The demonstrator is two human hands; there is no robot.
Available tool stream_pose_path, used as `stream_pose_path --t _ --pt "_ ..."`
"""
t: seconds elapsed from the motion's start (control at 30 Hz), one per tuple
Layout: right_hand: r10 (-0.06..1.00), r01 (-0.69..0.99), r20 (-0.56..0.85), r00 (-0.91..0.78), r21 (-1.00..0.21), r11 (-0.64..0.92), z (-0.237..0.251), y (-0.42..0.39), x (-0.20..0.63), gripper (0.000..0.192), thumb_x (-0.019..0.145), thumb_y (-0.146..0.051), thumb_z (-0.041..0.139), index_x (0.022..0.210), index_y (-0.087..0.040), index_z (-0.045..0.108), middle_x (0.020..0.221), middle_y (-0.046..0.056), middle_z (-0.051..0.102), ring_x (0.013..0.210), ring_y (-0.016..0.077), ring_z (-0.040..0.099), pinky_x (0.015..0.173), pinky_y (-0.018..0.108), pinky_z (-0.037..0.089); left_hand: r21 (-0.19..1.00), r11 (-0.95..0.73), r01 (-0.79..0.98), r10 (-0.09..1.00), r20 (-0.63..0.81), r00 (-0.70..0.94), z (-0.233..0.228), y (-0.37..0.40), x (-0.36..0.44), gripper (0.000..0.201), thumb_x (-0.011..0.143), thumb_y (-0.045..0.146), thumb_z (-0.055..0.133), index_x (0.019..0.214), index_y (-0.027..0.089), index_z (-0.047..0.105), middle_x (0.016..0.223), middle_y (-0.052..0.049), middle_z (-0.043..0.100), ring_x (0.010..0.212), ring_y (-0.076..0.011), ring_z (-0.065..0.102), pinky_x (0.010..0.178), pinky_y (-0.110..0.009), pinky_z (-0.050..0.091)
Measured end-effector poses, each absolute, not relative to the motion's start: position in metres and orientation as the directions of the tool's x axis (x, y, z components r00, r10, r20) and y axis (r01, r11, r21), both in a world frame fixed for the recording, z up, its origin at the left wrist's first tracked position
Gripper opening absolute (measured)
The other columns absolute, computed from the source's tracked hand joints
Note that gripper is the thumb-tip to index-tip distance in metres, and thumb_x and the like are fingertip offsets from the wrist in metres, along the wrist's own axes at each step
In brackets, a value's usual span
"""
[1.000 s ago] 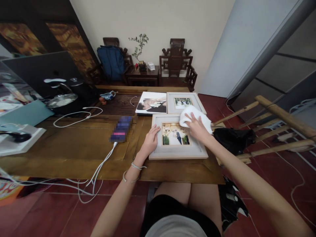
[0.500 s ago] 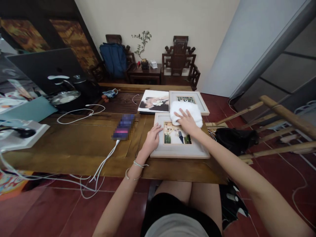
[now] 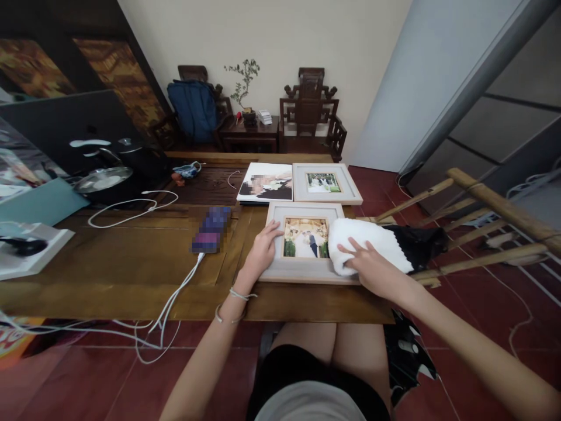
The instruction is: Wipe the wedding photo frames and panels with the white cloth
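Nearby, second frame [image 3: 326, 183] and print [image 3: 266, 182] lie beyond.

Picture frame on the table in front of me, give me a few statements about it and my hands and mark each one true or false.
1. The left hand rests flat on the left border of the nearest picture frame. True.
2. The right hand presses a white cloth at the frame's right edge. True.
3. The cloth covers the photo in the middle of the frame. False: the photo is uncovered; the cloth lies to its right.
4. A second frame lies farther back on the table. True.
5. The left hand holds the white cable. False: the cable lies apart, to its left.
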State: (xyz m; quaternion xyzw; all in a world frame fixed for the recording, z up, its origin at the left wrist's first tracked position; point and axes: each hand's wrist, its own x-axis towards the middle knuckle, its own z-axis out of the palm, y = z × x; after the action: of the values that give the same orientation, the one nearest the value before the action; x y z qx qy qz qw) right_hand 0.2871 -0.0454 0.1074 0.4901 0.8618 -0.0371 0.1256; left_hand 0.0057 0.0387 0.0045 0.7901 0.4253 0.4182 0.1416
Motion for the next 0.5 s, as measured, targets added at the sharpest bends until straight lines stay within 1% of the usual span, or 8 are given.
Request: stream_pose_path --t 0.07,0.13,0.27,0.33,0.4,0.5 --pt "0.836 0.855 -0.248 -0.489 0.052 0.516 0.107 -0.047 0.283 0.052 0.064 0.005 0.041 0.104 -0.015 0.068 0.143 0.009 0.04 0.135 0.0364 0.025 0.102 0.058 0.03 0.58 -0.612 0.538 0.784 0.535 0.316 0.005 0.04 0.004 0.042 0.08 -0.002 0.034 0.104 0.015 0.064 0.127 -0.011 0.058 0.128 -0.022 0.044 0.107 -0.045 0.037" --pt "0.855 0.863 -0.212 -0.473 0.081 0.498 0.103 -0.033 0.28 0.052 0.064 0.004 0.042 0.106 -0.014 0.067 0.143 0.01 0.041 0.134 0.0365 0.027 0.102 0.056 0.03 0.581 -0.615 0.533 0.783 0.528 0.327 0.006 0.04 0.003 0.041 0.082 0.0 0.035 0.107 0.015 0.063 0.127 -0.011 0.057 0.129 -0.0216 0.044 0.108 -0.045 0.037" --pt "0.903 0.888 -0.099 -0.419 0.163 0.43 0.09 0.016 0.277 0.052 0.067 0.003 0.042 0.11 -0.015 0.066 0.143 0.01 0.041 0.134 0.0355 0.026 0.101 0.054 0.03 0.591 -0.585 0.555 0.806 0.501 0.316 0.008 0.038 0.004 0.039 0.086 0.006 0.035 0.113 0.016 0.06 0.132 -0.012 0.054 0.129 -0.0211 0.044 0.109 -0.044 0.035" --pt "0.913 0.892 -0.041 -0.405 0.199 0.405 0.085 0.036 0.276 0.05 0.069 0.002 0.042 0.11 -0.013 0.065 0.143 0.012 0.041 0.134 0.0356 0.026 0.102 0.053 0.029 0.594 -0.566 0.571 0.82 0.473 0.322 0.01 0.035 0.004 0.036 0.088 0.01 0.036 0.115 0.015 0.059 0.133 -0.013 0.052 0.131 -0.0217 0.041 0.11 -0.044 0.033" --pt "0.91 0.886 0.004 -0.414 0.231 0.402 0.08 0.046 0.277 0.048 0.07 0.002 0.041 0.11 -0.01 0.065 0.142 0.014 0.041 0.134 0.036 0.026 0.104 0.052 0.027 0.585 -0.554 0.592 0.83 0.436 0.347 0.011 0.033 0.005 0.034 0.089 0.017 0.039 0.118 0.014 0.058 0.134 -0.013 0.051 0.133 -0.0232 0.036 0.111 -0.046 0.03" --pt "0.883 0.861 0.03 -0.468 0.243 0.447 0.074 0.036 0.279 0.045 0.071 0.002 0.043 0.109 -0.007 0.065 0.139 0.018 0.044 0.133 0.0355 0.029 0.106 0.05 0.025 0.543 -0.555 0.63 0.831 0.396 0.391 0.012 0.031 0.005 0.036 0.089 0.026 0.045 0.121 0.014 0.056 0.137 -0.014 0.048 0.136 -0.0259 0.029 0.112 -0.049 0.027"
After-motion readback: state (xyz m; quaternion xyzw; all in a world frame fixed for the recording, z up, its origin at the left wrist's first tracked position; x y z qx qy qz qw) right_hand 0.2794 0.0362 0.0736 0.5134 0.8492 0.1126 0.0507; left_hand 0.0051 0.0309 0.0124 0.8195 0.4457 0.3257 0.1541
